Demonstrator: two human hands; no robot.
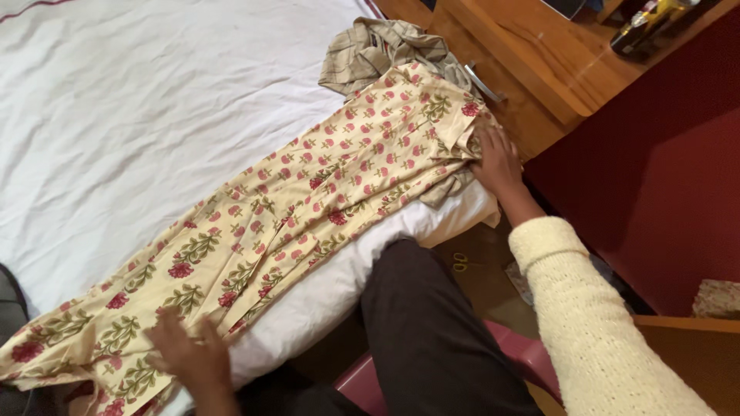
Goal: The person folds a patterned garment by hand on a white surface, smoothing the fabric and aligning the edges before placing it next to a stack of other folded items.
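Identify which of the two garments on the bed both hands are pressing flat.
The long cream floral garment, under the left hand and right hand. The crumpled checked garment lies untouched beyond it.

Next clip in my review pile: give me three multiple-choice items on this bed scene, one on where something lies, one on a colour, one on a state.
1. Where does the checked cloth lie?
A. Past the far end of the floral garment, by the bed's edge
B. Under the person's left hand
C. On the wooden table

2. What colour are the flowers on the floral garment?
A. Blue
B. Red-pink
C. Black

3. How are the hands placed?
A. Both raised off the bed
B. One holding scissors
C. Both flat on the garment, one at each end

Answers:
1. A: the checked cloth sits bunched on the white sheet beyond the garment's top end.
2. B: red-pink blooms with green leaves on cream cloth.
3. C: the left hand presses the near end and the right hand the far end, fingers spread.
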